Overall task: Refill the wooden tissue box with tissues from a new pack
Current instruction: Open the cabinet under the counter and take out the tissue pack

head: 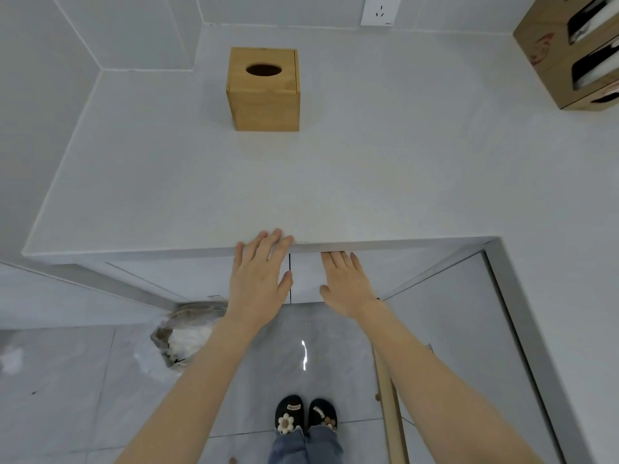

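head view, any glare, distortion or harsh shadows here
Head view: light is soft and even, the wooden tissue box throws only a faint shadow on the counter; one bright glare streak on the glossy floor; wide-angle bending curves the counter edges and wall lines; both the left hand and right hand look sharp.

Wide bare stretch of white counter [234, 182] between near edge and wooden tissue box [264, 90] standing alone near back wall. Open on both sides of it. Cardboard crate [549, 51] well apart, far right corner. Wall socket [381, 10] behind, above.
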Demonstrator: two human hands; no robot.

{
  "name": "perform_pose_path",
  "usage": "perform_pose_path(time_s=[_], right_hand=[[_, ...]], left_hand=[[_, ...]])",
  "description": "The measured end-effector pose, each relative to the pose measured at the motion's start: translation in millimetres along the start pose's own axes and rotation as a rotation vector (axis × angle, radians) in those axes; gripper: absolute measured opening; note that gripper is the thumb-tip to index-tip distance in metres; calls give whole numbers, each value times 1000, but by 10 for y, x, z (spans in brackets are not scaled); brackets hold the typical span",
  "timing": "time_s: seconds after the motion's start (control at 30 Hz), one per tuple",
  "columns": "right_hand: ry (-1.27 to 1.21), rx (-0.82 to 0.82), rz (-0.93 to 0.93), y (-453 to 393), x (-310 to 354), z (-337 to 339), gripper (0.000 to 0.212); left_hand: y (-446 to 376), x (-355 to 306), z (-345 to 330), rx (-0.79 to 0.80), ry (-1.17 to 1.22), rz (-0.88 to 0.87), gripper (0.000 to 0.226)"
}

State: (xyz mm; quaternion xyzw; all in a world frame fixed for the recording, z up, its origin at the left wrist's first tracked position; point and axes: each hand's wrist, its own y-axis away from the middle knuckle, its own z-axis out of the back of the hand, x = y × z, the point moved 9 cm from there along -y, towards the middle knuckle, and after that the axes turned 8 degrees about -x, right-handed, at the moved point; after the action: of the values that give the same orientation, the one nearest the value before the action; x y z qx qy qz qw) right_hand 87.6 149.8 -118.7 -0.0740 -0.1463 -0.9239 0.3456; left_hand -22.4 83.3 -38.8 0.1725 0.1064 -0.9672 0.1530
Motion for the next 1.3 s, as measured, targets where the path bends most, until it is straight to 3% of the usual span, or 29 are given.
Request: perform_pose_path(time_s=[0.33,0.63,1.3], right_hand=[[45,3,59,177,-1,-49,67],[-134,-75,46,433,-21,-100,59],[-185,-138,-12,896,-152,-176,44]], left_hand=[[35,-47,-9,12,-42,-14,61],[71,-32,-85,12,-38,6,62],[86,3,-134,29,-87,-32,63]])
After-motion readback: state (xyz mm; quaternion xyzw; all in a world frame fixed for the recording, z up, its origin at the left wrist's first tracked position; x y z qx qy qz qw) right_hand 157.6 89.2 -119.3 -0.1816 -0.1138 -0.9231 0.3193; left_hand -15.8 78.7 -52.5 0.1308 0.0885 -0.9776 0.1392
